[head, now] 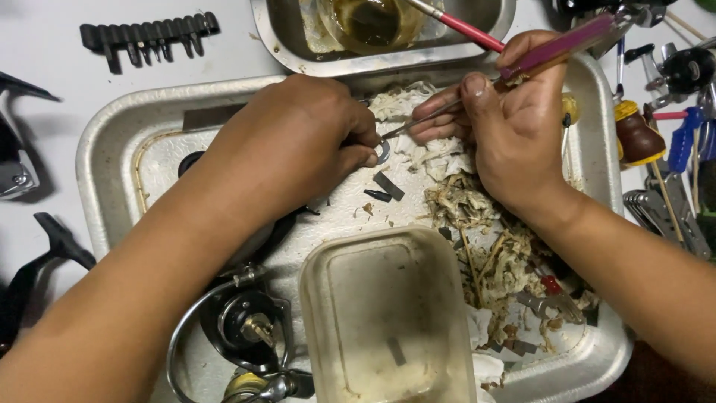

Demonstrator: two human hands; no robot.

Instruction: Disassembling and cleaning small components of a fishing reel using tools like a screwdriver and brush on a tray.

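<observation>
Your left hand (298, 142) arches knuckles-up over the dented aluminium tray (104, 142), its grip pinched shut on a small flat metal ring (382, 152) near the tray's middle. Your right hand (507, 127), palm toward you, closes its grip on a slim tool (477, 88) with a translucent pink handle; its long axis slants from upper right down-left, steel tip touching the ring. Frayed, stained rag scraps (462, 201) lie just beside.
</observation>
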